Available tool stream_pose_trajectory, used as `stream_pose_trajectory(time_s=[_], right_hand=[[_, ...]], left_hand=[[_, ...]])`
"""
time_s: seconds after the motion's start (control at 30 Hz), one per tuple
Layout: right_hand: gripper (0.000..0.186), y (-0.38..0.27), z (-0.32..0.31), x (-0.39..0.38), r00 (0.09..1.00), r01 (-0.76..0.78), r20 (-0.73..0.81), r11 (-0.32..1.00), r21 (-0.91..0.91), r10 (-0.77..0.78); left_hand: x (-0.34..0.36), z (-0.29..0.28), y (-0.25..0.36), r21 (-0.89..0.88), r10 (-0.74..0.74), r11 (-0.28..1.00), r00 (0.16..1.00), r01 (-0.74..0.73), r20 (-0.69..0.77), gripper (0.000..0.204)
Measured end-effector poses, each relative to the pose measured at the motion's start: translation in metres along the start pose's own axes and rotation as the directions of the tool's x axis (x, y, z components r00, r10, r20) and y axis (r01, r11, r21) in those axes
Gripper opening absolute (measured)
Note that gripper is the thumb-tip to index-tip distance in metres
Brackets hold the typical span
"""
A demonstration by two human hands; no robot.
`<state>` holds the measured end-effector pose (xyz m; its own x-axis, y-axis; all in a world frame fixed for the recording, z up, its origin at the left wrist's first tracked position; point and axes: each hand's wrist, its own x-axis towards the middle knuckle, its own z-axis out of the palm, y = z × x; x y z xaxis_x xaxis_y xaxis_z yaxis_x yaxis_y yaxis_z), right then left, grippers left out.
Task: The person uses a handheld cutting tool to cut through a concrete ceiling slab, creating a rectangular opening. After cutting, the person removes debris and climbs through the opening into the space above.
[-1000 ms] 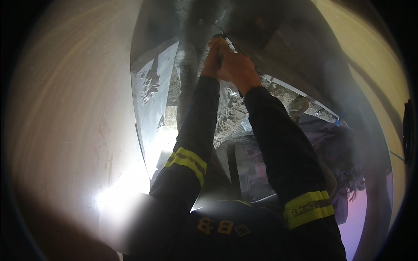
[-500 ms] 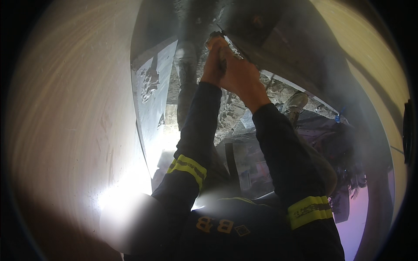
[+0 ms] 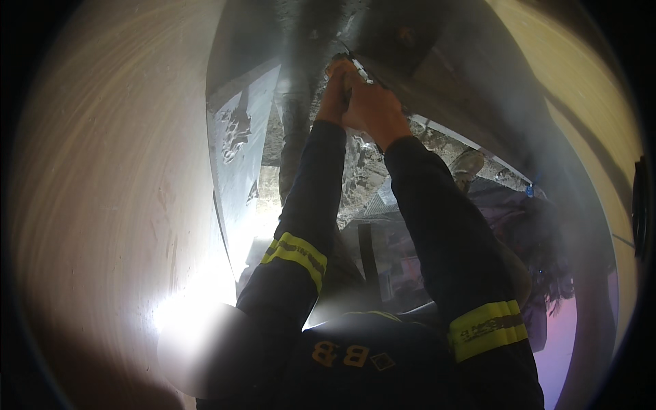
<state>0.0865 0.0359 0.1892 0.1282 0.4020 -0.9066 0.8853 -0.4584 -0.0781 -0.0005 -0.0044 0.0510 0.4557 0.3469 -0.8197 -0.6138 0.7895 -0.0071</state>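
Observation:
My left hand (image 3: 333, 96) and my right hand (image 3: 372, 109) are closed together at the upper middle, around a narrow tool (image 3: 359, 68) that I cannot make out clearly; its far end is at a dark seam between panels. The right hand overlaps the left and hides part of it. Just beyond them is rough, dusty grey material (image 3: 355, 164) beside a pale metal strip (image 3: 471, 143).
A large beige surface (image 3: 102, 191) fills the left, beside a grey slab (image 3: 236, 130) and a glaring light (image 3: 191, 314). A curved yellowish surface (image 3: 588, 82) borders the right. A dusty grey boot-like object (image 3: 468, 164) lies right of my arms. Haze hangs in the air.
My right wrist dipped half a second ago and is now back higher, near where it was a second ago. Both hands stay closed together at the same seam.

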Motion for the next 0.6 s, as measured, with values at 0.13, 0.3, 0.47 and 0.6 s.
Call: stream_pose_trajectory(time_s=[0.13,0.3,0.47,0.6], right_hand=[[0.069,0.000,0.002,0.006,1.000,-0.004,0.010,1.000,-0.009,0.004],[0.068,0.008,0.016,0.013,0.999,-0.024,-0.030,0.997,0.074,0.026],[0.068,-0.002,-0.008,-0.004,0.998,-0.014,0.058,1.000,-0.011,0.014],[0.069,-0.009,-0.021,-0.029,0.999,-0.030,0.022,0.999,0.023,0.029]], left_hand=[[0.005,-0.002,-0.001,-0.010,-0.002,1.000,1.000,0.002,0.004,0.029],[0.009,-0.001,-0.003,-0.011,-0.019,1.000,1.000,0.019,0.013,0.029],[0.006,-0.004,-0.001,-0.011,-0.022,1.000,1.000,0.022,0.003,0.028],[-0.006,0.000,-0.004,-0.010,-0.040,0.999,0.999,0.040,-0.014,0.028]])
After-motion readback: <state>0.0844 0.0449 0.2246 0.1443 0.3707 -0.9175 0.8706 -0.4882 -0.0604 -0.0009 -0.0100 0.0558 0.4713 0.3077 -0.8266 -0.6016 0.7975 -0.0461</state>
